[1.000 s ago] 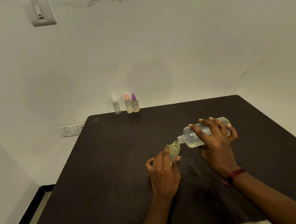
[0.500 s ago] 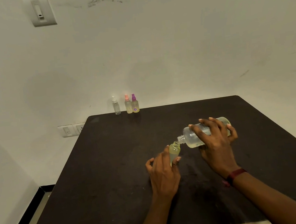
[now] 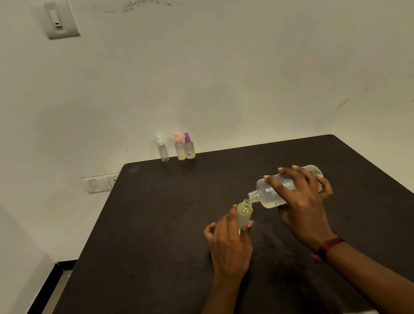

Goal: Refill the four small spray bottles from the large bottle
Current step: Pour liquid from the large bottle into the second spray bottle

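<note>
My left hand (image 3: 229, 246) grips a small uncapped bottle (image 3: 244, 212) holding yellowish liquid, upright on the dark table (image 3: 146, 244). My right hand (image 3: 299, 197) holds the large clear bottle (image 3: 271, 192) tipped on its side, its open neck right at the small bottle's mouth. A little pale liquid lies in the large bottle's lower side. Three capped small spray bottles stand at the table's far edge: one with a white cap (image 3: 162, 149), one with a pink cap (image 3: 179, 147), one with a purple cap (image 3: 188, 146).
The table stands against a white wall. A wall socket plate (image 3: 100, 183) sits just left of the table's far left corner, and a switch (image 3: 59, 19) is high on the wall. Floor with a black skirting shows at lower left.
</note>
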